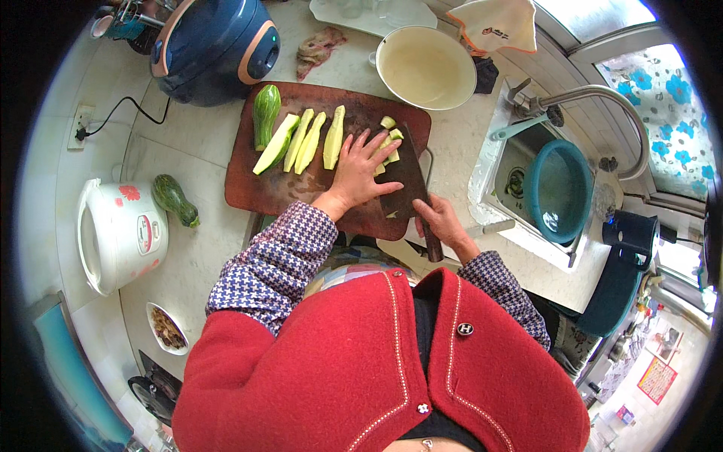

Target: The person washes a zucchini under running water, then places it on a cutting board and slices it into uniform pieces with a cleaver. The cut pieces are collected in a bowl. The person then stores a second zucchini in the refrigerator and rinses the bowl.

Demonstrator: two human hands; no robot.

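A wooden cutting board (294,195) lies on the counter before me. My right hand (443,223) grips the handle of a dark-bladed cleaver (411,183) near the board's right edge. With fingers spread, my left hand (361,172) reaches across the board, palm down. Its fingertips are over cut zucchini pieces (395,134) beside the blade; whether they press on them I cannot tell. To its left lie several pale zucchini strips (311,143), a zucchini half (277,144) with green skin, and a larger green zucchini portion (266,116).
A white enamel basin (426,68) stands behind the board, near a crumpled cloth (319,51). A blue appliance (214,51) and white rice cooker (124,234) are at left, beside another zucchini (175,200). The sink at right holds a teal basin (559,192) under a faucet (615,96).
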